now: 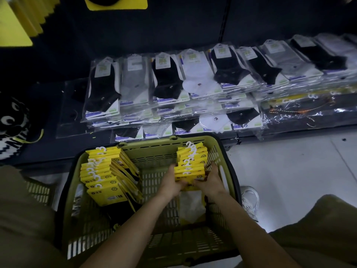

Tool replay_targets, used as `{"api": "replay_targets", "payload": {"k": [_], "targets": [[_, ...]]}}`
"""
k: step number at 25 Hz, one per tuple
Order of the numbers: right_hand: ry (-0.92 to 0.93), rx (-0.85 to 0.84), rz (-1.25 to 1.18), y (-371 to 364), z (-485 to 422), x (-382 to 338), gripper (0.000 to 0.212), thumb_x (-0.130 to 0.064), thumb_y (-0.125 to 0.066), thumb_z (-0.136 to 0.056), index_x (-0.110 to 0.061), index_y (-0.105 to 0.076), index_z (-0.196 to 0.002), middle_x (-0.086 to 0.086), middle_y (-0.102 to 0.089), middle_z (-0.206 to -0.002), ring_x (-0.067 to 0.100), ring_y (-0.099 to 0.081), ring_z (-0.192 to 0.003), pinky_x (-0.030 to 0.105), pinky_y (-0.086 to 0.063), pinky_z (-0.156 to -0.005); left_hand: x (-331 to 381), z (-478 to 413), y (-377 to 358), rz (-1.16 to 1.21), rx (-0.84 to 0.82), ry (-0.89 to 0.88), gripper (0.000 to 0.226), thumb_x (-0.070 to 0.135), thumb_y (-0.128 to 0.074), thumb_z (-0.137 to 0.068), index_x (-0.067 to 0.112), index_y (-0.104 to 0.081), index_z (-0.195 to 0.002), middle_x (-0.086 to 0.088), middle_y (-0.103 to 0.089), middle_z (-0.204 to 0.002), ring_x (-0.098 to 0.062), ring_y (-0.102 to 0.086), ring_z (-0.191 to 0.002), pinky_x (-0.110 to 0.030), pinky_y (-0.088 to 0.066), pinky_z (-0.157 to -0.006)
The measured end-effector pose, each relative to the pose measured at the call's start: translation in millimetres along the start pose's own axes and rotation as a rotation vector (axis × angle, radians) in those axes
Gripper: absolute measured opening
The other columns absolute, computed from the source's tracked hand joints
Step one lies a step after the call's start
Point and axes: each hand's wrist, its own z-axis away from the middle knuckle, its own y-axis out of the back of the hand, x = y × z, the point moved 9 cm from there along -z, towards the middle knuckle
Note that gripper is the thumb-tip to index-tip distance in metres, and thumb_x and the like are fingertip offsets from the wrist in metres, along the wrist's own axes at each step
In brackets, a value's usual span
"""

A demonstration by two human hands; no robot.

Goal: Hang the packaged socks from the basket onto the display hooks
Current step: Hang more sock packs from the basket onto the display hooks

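Note:
An olive-green plastic basket [154,147] stands on the floor between my knees. Inside on the right, a stack of yellow sock packs with white hooks [191,165] is held between both hands. My left hand [172,182] grips the stack's left side and my right hand [211,180] grips its right side, fingers curled round the lower edges. A second stack of yellow sock packs [102,175] leans along the basket's left wall. White socks hang below the held stack.
Rows of clear-bagged black, grey and white socks [193,78] hang low on the dark display wall ahead. A white shoe [250,200] stands right of the basket on the pale floor. Another basket's edge [37,190] shows at the left.

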Motion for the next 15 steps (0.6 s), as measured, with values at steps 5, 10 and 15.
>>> {"api": "replay_targets", "payload": {"k": [5,10,15], "targets": [[0.148,-0.092,0.02,-10.6,2.5,-20.8,0.098,-0.011,-0.086,-0.061,-0.027,-0.024,-0.135,-0.018,-0.049,-0.119,0.012,-0.044,-0.122,0.021,-0.043,-0.091,12.9,14.7,46.1,-0.019,-0.07,-0.151,0.066,0.006,-0.07,-0.08,0.012,-0.036,-0.137,-0.004,-0.054,-0.123,-0.016,-0.05,-0.113,-0.025,-0.038,-0.095],[0.255,-0.146,0.066,-26.8,18.3,-28.1,0.117,-0.01,-0.082,-0.067,-0.025,0.003,-0.145,-0.032,-0.037,-0.118,-0.016,-0.043,-0.113,0.005,-0.033,-0.09,1.2,23.9,49.0,-0.022,-0.147,-0.154,0.084,0.01,-0.072,-0.079,0.015,-0.021,-0.145,0.001,-0.046,-0.132,-0.012,-0.04,-0.124,-0.029,-0.032,-0.105],[0.272,-0.215,0.238,-38.8,23.5,-30.1,0.107,-0.018,-0.078,-0.073,-0.029,-0.002,-0.148,-0.007,-0.044,-0.14,0.012,-0.042,-0.128,0.026,-0.034,-0.102,-23.8,29.1,36.5,-0.03,-0.141,-0.082,0.093,0.017,-0.071,-0.081,0.018,-0.008,-0.149,-0.003,-0.04,-0.145,-0.018,-0.036,-0.134,-0.03,-0.028,-0.108]]}}
